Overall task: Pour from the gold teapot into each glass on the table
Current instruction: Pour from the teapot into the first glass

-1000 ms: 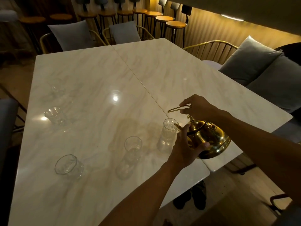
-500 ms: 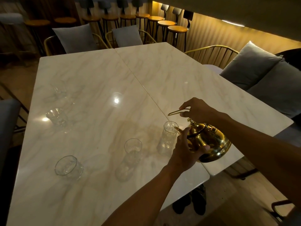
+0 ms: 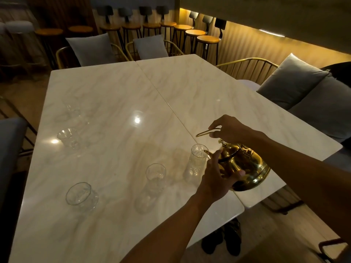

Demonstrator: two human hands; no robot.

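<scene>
The gold teapot [image 3: 245, 168] hangs tilted to the left above the table's near right edge. My right hand [image 3: 229, 129] grips its thin top handle. My left hand [image 3: 214, 179] cups the pot's body below the spout. The spout tip sits at the rim of a tall clear glass [image 3: 195, 162]. A second tall glass [image 3: 154, 177] stands just left of it. A short tumbler [image 3: 80, 196] sits at the near left, another [image 3: 68, 138] further back, and a faint third glass [image 3: 71, 111] behind that. I cannot see any liquid stream.
Two white marble tables [image 3: 106, 95] are pushed together, with a seam running diagonally. Grey cushions [image 3: 290, 82] and gold wire chairs [image 3: 247, 67] line the right and far sides. Bar stools [image 3: 207, 39] stand along the back wall. Dark shoes [image 3: 222, 242] show under the near edge.
The pot and both hands hold almost the same pose at the tall glass; the view has shifted slightly, showing more of the far side of the room.
</scene>
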